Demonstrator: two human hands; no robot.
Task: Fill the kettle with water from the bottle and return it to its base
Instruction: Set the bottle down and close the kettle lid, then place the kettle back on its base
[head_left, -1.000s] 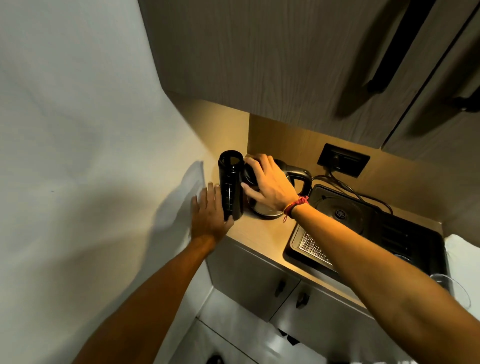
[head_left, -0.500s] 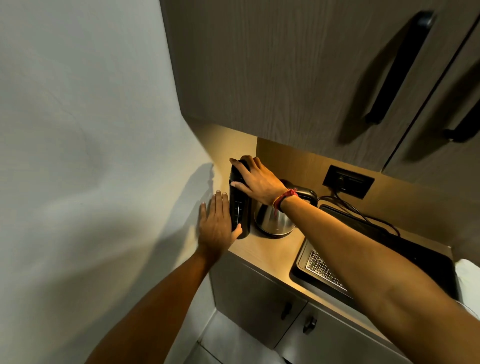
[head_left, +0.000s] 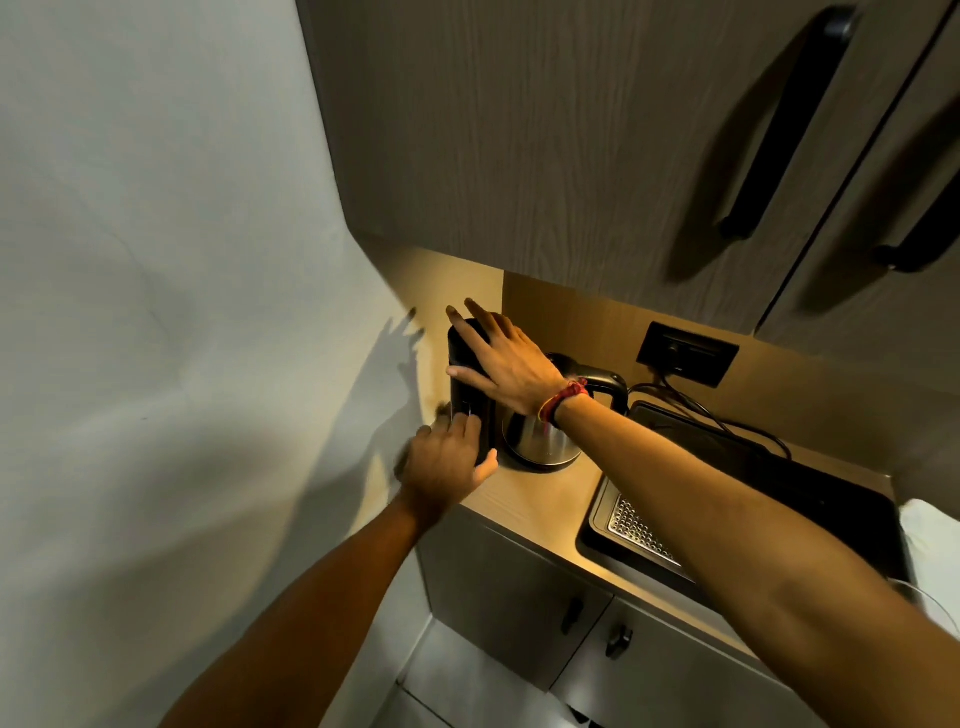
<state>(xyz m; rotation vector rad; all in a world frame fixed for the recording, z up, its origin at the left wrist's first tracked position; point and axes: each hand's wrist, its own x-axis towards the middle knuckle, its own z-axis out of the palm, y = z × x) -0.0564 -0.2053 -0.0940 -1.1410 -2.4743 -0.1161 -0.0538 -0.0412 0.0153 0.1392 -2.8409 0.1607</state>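
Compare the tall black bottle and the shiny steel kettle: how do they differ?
The tall black bottle is matte, slim and straight-sided; the shiny steel kettle is squat, rounded and reflective. The bottle stands taller, left of the kettle, with both hands at it; the kettle goes untouched. Both stand upright on the counter.

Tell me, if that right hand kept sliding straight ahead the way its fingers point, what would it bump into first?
The right hand already lies over the top of the black bottle, fingers aimed at the corner. Going straight on, it would probably meet the tan side wall behind the bottle, though depth there is hard to judge.
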